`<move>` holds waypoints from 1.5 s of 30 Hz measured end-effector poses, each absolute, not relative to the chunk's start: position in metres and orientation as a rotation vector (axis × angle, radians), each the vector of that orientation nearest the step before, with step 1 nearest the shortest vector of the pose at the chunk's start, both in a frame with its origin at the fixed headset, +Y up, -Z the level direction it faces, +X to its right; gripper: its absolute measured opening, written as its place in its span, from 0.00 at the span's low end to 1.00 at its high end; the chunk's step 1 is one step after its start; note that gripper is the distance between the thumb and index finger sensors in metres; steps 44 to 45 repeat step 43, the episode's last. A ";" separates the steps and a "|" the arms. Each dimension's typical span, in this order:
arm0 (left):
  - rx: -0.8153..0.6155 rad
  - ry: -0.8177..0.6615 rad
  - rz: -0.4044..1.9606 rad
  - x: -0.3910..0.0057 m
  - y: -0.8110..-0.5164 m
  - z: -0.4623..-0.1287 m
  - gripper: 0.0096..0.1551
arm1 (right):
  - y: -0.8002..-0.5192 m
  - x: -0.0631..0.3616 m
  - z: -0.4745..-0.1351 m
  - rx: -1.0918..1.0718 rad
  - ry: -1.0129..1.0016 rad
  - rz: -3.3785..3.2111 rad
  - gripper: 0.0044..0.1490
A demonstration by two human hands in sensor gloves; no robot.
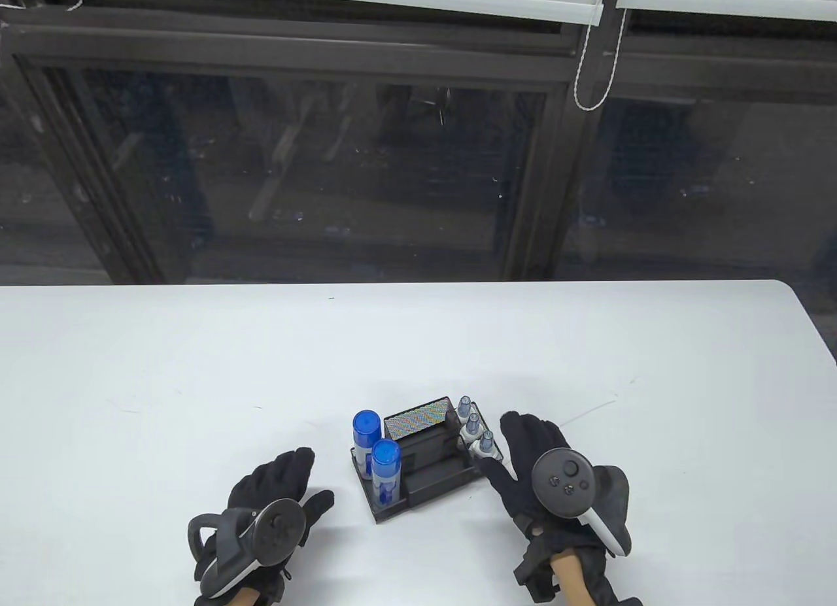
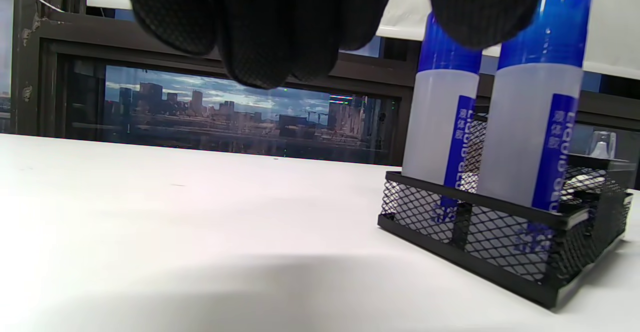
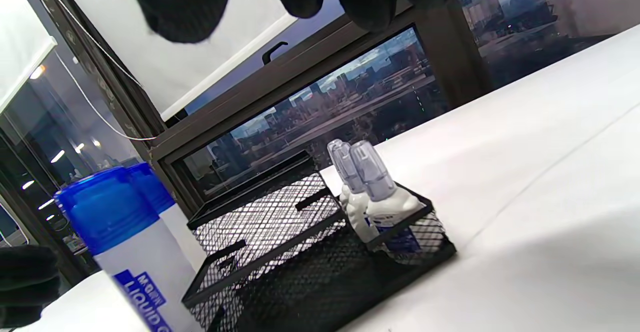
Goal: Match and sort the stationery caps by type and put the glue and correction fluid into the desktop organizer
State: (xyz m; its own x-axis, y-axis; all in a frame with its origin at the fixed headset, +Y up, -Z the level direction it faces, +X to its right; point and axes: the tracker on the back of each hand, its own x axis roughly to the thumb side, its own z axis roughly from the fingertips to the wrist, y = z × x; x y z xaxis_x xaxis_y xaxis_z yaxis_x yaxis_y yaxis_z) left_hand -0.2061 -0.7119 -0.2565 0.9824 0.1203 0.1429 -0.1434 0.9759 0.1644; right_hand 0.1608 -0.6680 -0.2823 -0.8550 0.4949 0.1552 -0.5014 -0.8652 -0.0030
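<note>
A black mesh desktop organizer [image 1: 437, 480] [image 2: 575, 259] [image 3: 320, 292] stands near the table's front edge between my hands. Two glue bottles with blue caps [image 1: 385, 470] [image 2: 537, 122] [image 3: 120, 242] stand upright in its left compartment. Three small correction fluid bottles with clear caps [image 1: 472, 426] [image 3: 372, 192] stand in its right compartment. My left hand [image 1: 288, 488] lies flat on the table left of the organizer, fingers straight, holding nothing. My right hand [image 1: 523, 449] lies just right of the organizer with fingers spread and empty, its thumb close to the nearest correction fluid bottle.
The white table [image 1: 196, 370] stretches wide on both sides and behind the organizer. Its far edge meets a dark window frame [image 1: 418, 63] with a blind cord [image 1: 592, 76] hanging at the upper right.
</note>
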 end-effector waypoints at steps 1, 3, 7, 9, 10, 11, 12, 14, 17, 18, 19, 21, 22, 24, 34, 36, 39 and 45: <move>0.177 -0.135 0.133 -0.206 -0.712 -0.256 0.42 | -0.669 0.163 -0.278 0.200 -0.066 2.611 0.47; 0.182 -0.139 0.135 -0.205 -0.711 -0.256 0.42 | -0.675 0.169 -0.270 0.188 -0.082 2.625 0.48; 0.194 -0.148 0.136 -0.203 -0.708 -0.254 0.42 | -0.693 0.181 -0.263 0.153 -0.066 2.687 0.48; 0.200 -0.147 0.139 -0.203 -0.707 -0.254 0.42 | -0.703 0.186 -0.262 0.129 -0.031 2.692 0.49; 0.201 -0.148 0.142 -0.203 -0.707 -0.253 0.42 | -0.709 0.187 -0.261 0.120 -0.019 2.690 0.49; 0.201 -0.148 0.145 -0.203 -0.707 -0.253 0.42 | -0.714 0.188 -0.262 0.114 -0.015 2.689 0.49; 0.201 -0.148 0.145 -0.203 -0.707 -0.253 0.42 | -0.716 0.189 -0.262 0.110 -0.009 2.690 0.49; 0.201 -0.144 0.145 -0.204 -0.707 -0.253 0.42 | -0.724 0.189 -0.261 0.111 0.026 2.702 0.49; 0.202 -0.142 0.150 -0.204 -0.706 -0.254 0.42 | -0.727 0.190 -0.260 0.114 0.031 2.705 0.49; 0.203 -0.142 0.151 -0.204 -0.706 -0.254 0.42 | -0.726 0.191 -0.260 0.104 0.022 2.703 0.49; 0.205 -0.141 0.151 -0.204 -0.706 -0.254 0.42 | -0.726 0.192 -0.260 0.089 0.007 2.702 0.49; 0.207 -0.140 0.152 -0.204 -0.706 -0.254 0.42 | -0.724 0.195 -0.259 0.073 -0.018 2.702 0.49; 0.206 -0.140 0.154 -0.204 -0.706 -0.253 0.42 | -0.723 0.196 -0.258 0.060 -0.041 2.697 0.49; 0.204 -0.141 0.154 -0.204 -0.706 -0.253 0.42 | -0.722 0.198 -0.257 0.051 -0.057 2.690 0.49; 0.188 -0.148 0.148 -0.202 -0.707 -0.255 0.42 | -0.721 0.195 -0.256 0.086 -0.050 2.682 0.49; 0.187 -0.146 0.153 -0.202 -0.706 -0.255 0.42 | -0.721 0.194 -0.256 0.095 -0.046 2.680 0.49; 0.186 -0.149 0.162 -0.201 -0.706 -0.255 0.42 | -0.722 0.194 -0.256 0.103 -0.048 2.668 0.48; 0.175 -0.165 0.161 -0.199 -0.708 -0.257 0.42 | -0.722 0.194 -0.256 0.096 -0.049 2.681 0.48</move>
